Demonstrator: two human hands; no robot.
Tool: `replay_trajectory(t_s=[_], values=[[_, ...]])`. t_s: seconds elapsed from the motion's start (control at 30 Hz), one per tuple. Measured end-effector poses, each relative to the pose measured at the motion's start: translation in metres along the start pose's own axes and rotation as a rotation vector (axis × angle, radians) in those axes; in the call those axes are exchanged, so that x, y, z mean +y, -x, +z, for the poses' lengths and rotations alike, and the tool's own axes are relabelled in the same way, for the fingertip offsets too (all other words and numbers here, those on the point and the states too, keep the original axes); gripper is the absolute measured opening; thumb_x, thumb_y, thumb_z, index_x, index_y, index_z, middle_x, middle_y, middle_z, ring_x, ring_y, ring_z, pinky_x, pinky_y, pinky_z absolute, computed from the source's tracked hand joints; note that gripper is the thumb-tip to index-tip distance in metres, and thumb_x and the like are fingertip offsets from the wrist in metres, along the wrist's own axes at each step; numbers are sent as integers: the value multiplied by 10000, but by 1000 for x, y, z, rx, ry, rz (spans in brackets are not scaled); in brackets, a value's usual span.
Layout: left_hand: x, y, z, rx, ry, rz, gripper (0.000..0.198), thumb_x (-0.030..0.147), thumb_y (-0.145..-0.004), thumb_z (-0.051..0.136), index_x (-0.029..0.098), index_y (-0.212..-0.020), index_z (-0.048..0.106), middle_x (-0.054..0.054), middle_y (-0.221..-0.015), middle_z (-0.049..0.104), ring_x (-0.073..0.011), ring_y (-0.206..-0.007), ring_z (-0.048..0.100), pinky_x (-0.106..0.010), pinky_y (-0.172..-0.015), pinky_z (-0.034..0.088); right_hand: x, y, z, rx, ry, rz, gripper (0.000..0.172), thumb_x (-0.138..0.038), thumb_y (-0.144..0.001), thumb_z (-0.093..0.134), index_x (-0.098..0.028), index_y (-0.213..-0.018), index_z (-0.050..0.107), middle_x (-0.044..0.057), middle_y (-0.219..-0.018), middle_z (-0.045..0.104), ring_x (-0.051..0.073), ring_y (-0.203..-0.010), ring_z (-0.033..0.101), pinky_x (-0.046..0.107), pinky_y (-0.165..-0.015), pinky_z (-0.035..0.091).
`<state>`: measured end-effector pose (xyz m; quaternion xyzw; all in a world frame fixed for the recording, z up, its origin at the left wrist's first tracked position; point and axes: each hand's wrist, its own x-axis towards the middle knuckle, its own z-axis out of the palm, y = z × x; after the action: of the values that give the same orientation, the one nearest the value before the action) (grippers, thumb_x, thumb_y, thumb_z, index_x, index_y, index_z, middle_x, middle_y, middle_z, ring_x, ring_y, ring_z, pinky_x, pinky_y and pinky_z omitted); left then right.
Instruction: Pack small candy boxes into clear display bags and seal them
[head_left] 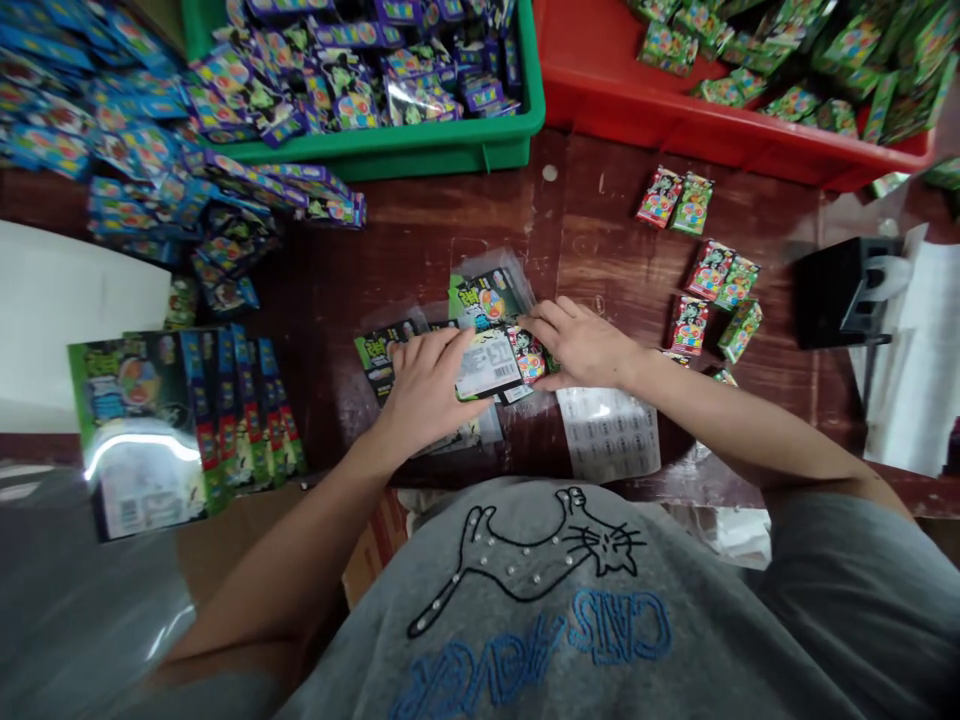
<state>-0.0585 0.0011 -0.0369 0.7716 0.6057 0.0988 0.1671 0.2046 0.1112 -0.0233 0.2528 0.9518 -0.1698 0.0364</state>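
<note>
Blue packets are lying in a heap left of the green tub. Flat packs are lying in a row below the tub's left side. Below the tub, the left hand is holding a card pack, with more packs crowding close. The right hand is gripping a small red box by the card pack. A dotted sheet is lying below and right of the tub. Farther right, a red tub, little boxes and a black tape holder are filling the counter.
</note>
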Motion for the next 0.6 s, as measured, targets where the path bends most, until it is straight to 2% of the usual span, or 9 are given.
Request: replay_trajectory(t_s=[0.13,0.23,0.3,0.37,0.43,0.53,0.6], values=[[-1,-4,-3,-49,0,54,912,430,-802,852,210,-1597,465,-193,-1497,578,-441,-1324,522,-572,-1113,389,4,-3,7,17,-88,-65,940,-661,-880,780,-83,-1562,490,224,-1388,599,417,-1275,537,614,-1071,531],[-3,-6,-2,-41,15,4,913,450,-803,853,212,-1596,467,-189,-1507,566,-443,-1326,521,-571,-1109,399,24,2,8,94,-253,-117,1162,-778,-815,770,-91,-1652,348,269,-1562,483,437,-1427,472,627,-1182,459],[-3,-8,-1,-39,27,-32,926,465,-800,858,220,-1601,461,-184,-1505,562,-440,-1322,520,-571,-1113,403,42,7,3,125,-326,-159,1255,-810,-773,786,-140,-1697,265,265,-1649,406,448,-1502,409,653,-1223,401],[-3,-9,-1,-42,34,-49,944,468,-789,869,228,-1603,456,-179,-1497,563,-436,-1314,523,-574,-1113,406,59,9,-4,108,-339,-197,1175,-768,-793,801,-185,-1687,310,235,-1631,456,441,-1487,431,670,-1221,376],[-2,-11,-2,-41,35,-53,952,463,-782,875,239,-1604,450,-174,-1491,566,-432,-1304,528,-577,-1106,414,69,6,-9,61,-320,-220,969,-691,-858,788,-201,-1621,445,198,-1545,564,408,-1408,509,647,-1195,393],[2,-16,-6,-29,32,-46,922,467,-805,861,254,-1600,445,-166,-1486,573,-423,-1299,532,-574,-1102,419,73,-5,-11,17,-290,-237,717,-600,-939,739,-199,-1515,589,170,-1448,640,365,-1314,570,591,-1142,434],[4,-18,-8,-18,22,-34,903,482,-826,848,252,-1599,443,-167,-1494,573,-420,-1310,529,-570,-1112,411,73,-12,-10,22,-275,-229,677,-582,-964,711,-196,-1510,607,175,-1440,634,356,-1291,579,563,-1119,451]])
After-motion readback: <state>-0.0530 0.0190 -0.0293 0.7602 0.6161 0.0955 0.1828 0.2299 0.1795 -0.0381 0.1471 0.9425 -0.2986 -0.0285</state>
